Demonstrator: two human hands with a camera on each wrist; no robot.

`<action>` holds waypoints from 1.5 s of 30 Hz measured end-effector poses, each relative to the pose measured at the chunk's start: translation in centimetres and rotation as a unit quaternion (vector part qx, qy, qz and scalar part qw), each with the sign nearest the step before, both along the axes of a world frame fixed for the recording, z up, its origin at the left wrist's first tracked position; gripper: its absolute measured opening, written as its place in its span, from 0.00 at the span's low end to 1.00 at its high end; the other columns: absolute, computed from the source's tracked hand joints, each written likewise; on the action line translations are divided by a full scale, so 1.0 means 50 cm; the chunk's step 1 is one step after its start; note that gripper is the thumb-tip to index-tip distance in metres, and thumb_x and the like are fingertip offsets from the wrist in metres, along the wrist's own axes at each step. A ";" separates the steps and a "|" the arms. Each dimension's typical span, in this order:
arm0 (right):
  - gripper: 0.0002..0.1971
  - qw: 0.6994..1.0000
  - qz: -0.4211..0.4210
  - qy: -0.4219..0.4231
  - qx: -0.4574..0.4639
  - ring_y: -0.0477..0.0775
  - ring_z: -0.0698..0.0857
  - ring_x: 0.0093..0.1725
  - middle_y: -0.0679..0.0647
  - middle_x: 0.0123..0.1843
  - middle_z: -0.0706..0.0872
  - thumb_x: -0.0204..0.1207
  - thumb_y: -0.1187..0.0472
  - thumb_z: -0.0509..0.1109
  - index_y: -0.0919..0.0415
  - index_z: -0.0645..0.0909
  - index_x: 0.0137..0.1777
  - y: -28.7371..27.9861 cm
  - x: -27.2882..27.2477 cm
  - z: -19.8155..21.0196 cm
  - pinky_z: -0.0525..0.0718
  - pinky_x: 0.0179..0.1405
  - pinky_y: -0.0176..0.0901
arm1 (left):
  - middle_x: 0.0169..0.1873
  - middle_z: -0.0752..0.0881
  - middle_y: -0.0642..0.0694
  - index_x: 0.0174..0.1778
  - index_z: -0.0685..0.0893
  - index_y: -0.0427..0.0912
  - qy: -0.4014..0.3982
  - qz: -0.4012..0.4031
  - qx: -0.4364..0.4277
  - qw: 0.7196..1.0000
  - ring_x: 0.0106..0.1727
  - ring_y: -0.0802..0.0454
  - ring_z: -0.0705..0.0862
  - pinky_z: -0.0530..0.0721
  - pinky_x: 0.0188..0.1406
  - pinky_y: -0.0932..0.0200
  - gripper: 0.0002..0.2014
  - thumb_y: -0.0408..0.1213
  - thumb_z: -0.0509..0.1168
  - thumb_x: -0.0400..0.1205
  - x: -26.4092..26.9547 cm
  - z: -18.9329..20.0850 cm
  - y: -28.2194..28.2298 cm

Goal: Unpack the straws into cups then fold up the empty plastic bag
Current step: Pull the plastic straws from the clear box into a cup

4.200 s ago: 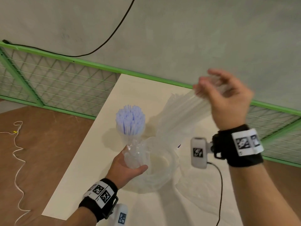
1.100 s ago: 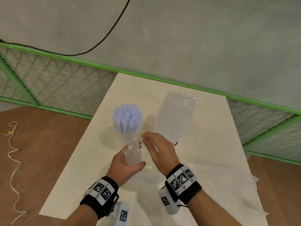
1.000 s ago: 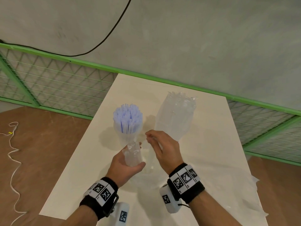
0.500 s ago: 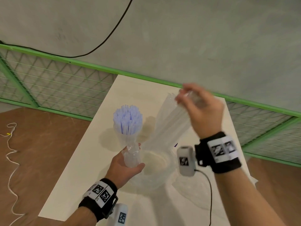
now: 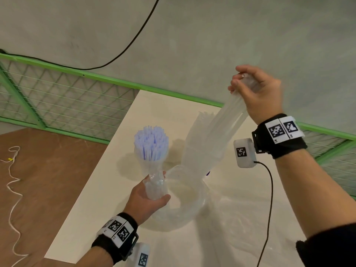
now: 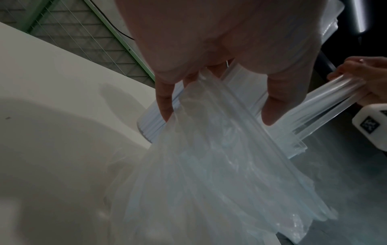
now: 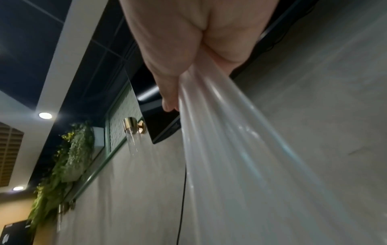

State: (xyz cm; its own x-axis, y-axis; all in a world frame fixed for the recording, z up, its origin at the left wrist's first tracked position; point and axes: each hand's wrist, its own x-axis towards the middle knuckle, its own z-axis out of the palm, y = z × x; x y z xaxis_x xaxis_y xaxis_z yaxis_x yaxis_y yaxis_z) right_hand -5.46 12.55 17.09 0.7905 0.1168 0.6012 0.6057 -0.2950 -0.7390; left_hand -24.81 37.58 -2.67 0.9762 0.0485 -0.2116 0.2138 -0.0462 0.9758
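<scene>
Right hand [image 5: 258, 93] raised straws [image 5: 229, 120] higher.

Right cup [image 5: 202, 151] behind clear straws [image 5: 227, 124]; rim and base hard to make out. Left cup [image 5: 152, 166] base hidden behind left hand [image 5: 146, 201] and bunched bag [image 5: 185, 207]. Bag's outline on table [image 5: 107, 170] near front right corner too faint to trace. Table's front right corner hidden by right forearm. Left wrist view: palm fills top, fingertips [image 6: 165, 106] alone clear, bag blurred. Right wrist view: right hand [image 7: 178, 49] cut by top edge; straws motion-blurred, lower ends out of frame.
</scene>
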 end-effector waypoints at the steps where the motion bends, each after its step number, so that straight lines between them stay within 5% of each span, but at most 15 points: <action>1: 0.13 1.000 0.003 0.011 -0.026 0.60 0.89 0.42 0.57 0.45 0.87 0.77 0.66 0.74 0.57 0.84 0.60 -0.004 0.005 -0.011 0.89 0.51 0.58 | 0.51 0.89 0.65 0.61 0.86 0.63 0.003 0.001 -0.003 1.000 0.52 0.60 0.88 0.87 0.53 0.61 0.28 0.34 0.80 0.66 0.001 -0.001 -0.001; 5: 0.13 0.982 -0.039 0.002 -0.183 0.47 0.88 0.52 0.49 0.50 0.90 0.76 0.59 0.76 0.55 0.86 0.61 -0.010 0.007 -0.063 0.83 0.62 0.44 | 0.52 0.89 0.64 0.61 0.86 0.60 0.005 0.003 -0.001 1.000 0.54 0.60 0.88 0.87 0.56 0.59 0.28 0.27 0.79 0.71 0.001 -0.002 -0.002; 8: 0.13 0.960 -0.036 -0.008 -0.278 0.50 0.87 0.57 0.51 0.56 0.90 0.77 0.58 0.75 0.58 0.87 0.61 -0.010 -0.007 -0.116 0.78 0.65 0.38 | 0.52 0.89 0.66 0.61 0.86 0.60 0.002 0.002 0.001 1.000 0.55 0.61 0.87 0.87 0.56 0.59 0.28 0.27 0.78 0.71 -0.001 -0.003 -0.002; 11: 0.16 0.927 -0.018 0.007 -0.375 0.55 0.80 0.72 0.53 0.68 0.86 0.82 0.54 0.70 0.55 0.83 0.68 -0.016 -0.018 -0.187 0.73 0.73 0.48 | 0.53 0.88 0.66 0.62 0.86 0.62 0.001 0.001 0.002 1.000 0.55 0.61 0.87 0.87 0.57 0.59 0.28 0.28 0.78 0.71 -0.001 -0.005 -0.003; 14: 0.24 0.896 0.020 0.030 -0.442 0.52 0.66 0.82 0.45 0.77 0.77 0.87 0.44 0.51 0.49 0.74 0.77 -0.025 -0.031 -0.232 0.64 0.79 0.54 | 0.54 0.89 0.66 0.61 0.86 0.62 -0.001 0.004 0.004 1.000 0.56 0.60 0.87 0.86 0.57 0.59 0.28 0.28 0.78 0.71 0.000 -0.007 -0.003; 17: 0.31 0.864 0.020 0.050 -0.501 0.46 0.49 0.86 0.36 0.83 0.63 0.83 0.35 0.37 0.40 0.61 0.83 -0.026 -0.047 -0.241 0.47 0.81 0.54 | 0.54 0.89 0.65 0.61 0.86 0.63 0.004 0.000 0.004 1.000 0.56 0.60 0.87 0.85 0.59 0.58 0.28 0.29 0.79 0.71 0.001 -0.007 -0.004; 21: 0.34 0.817 0.024 0.047 -0.573 0.48 0.34 0.85 0.32 0.86 0.46 0.80 0.30 0.34 0.37 0.44 0.85 -0.020 -0.066 -0.246 0.36 0.80 0.63 | 0.53 0.89 0.62 0.60 0.86 0.65 0.010 0.003 0.004 1.000 0.55 0.60 0.88 0.86 0.57 0.59 0.28 0.36 0.79 0.66 0.004 -0.004 -0.007; 24: 0.34 0.836 -0.006 0.017 -0.549 0.51 0.36 0.86 0.37 0.87 0.47 0.81 0.30 0.41 0.41 0.50 0.86 -0.003 -0.086 -0.217 0.42 0.80 0.69 | 0.52 0.91 0.59 0.60 0.86 0.63 0.014 0.002 -0.001 1.000 0.56 0.56 0.88 0.86 0.58 0.56 0.27 0.35 0.80 0.67 0.004 -0.005 -0.006; 26: 0.33 0.876 0.016 -0.022 -0.481 0.51 0.48 0.87 0.41 0.86 0.57 0.80 0.37 0.55 0.46 0.59 0.84 0.029 -0.121 -0.195 0.52 0.78 0.65 | 0.52 0.91 0.54 0.61 0.86 0.59 0.015 0.003 -0.002 1.000 0.55 0.54 0.89 0.87 0.59 0.51 0.28 0.42 0.80 0.63 0.005 -0.006 -0.006; 28: 0.34 0.910 0.127 -0.012 -0.394 0.48 0.63 0.83 0.46 0.83 0.67 0.77 0.48 0.68 0.51 0.64 0.82 0.074 -0.166 -0.181 0.63 0.76 0.62 | 0.52 0.92 0.52 0.61 0.86 0.56 0.010 -0.001 -0.005 1.000 0.55 0.53 0.89 0.87 0.60 0.50 0.30 0.46 0.79 0.60 0.007 -0.009 -0.008; 30: 0.37 0.905 0.236 0.052 -0.350 0.46 0.68 0.80 0.49 0.81 0.70 0.73 0.58 0.74 0.56 0.65 0.82 0.118 -0.209 -0.186 0.66 0.78 0.51 | 0.53 0.91 0.53 0.61 0.86 0.54 0.000 -0.001 -0.009 1.000 0.57 0.55 0.89 0.85 0.58 0.56 0.32 0.49 0.80 0.59 0.009 -0.013 -0.011; 33: 0.37 0.878 0.294 0.137 -0.351 0.43 0.70 0.77 0.48 0.79 0.74 0.72 0.62 0.76 0.54 0.67 0.81 0.151 -0.237 -0.215 0.66 0.76 0.32 | 0.49 0.91 0.56 0.57 0.86 0.54 -0.013 0.008 0.004 1.000 0.53 0.62 0.88 0.83 0.49 0.68 0.31 0.54 0.78 0.56 0.008 -0.007 -0.013; 36: 0.28 0.901 0.275 0.150 -0.300 0.42 0.83 0.63 0.47 0.62 0.87 0.72 0.61 0.79 0.54 0.78 0.72 0.157 -0.240 -0.243 0.76 0.68 0.35 | 0.46 0.91 0.62 0.52 0.86 0.58 -0.016 0.006 0.016 1.000 0.47 0.66 0.88 0.82 0.45 0.71 0.22 0.52 0.78 0.61 0.004 0.006 -0.011; 39: 0.18 0.929 0.249 0.151 -0.227 0.43 0.86 0.53 0.48 0.50 0.89 0.71 0.62 0.80 0.58 0.85 0.61 0.161 -0.247 -0.262 0.82 0.59 0.41 | 0.39 0.90 0.62 0.47 0.87 0.57 -0.013 0.011 0.034 0.999 0.39 0.66 0.87 0.81 0.38 0.71 0.13 0.41 0.79 0.70 0.003 0.009 -0.009; 45: 0.10 0.959 0.200 0.134 -0.151 0.42 0.85 0.56 0.48 0.56 0.88 0.68 0.64 0.82 0.61 0.86 0.48 0.178 -0.268 -0.293 0.82 0.60 0.40 | 0.42 0.91 0.63 0.50 0.88 0.56 -0.001 0.005 0.055 0.998 0.42 0.67 0.87 0.82 0.40 0.69 0.11 0.38 0.78 0.74 0.009 0.004 0.004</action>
State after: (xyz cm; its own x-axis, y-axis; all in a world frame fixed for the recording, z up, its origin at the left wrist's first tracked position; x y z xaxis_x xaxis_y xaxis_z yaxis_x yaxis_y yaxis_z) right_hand -18.83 21.44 2.44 0.7672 0.5799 0.2740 0.5158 -0.3041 -0.8009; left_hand -24.38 37.81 -2.45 0.9762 0.0805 -0.2015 0.2118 -0.1513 0.9655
